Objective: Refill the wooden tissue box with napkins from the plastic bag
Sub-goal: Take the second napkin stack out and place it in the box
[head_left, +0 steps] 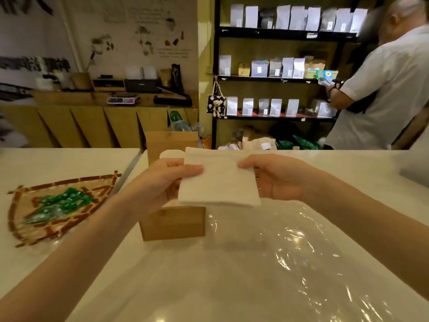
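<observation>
Loading step: left hand (pixel 162 180) and right hand (pixel 276 176) pinch the napkins (pixel 218 180) by opposite edges above the wooden tissue box (pixel 173 223), which needs lowering toward seven o'clock

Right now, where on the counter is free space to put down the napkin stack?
Bare white counter lies beyond the right hand, up to the far edge. Crowded: the wooden box sits under the napkin stack, the plastic bag covers the near side, and the woven tray fills the left.
</observation>
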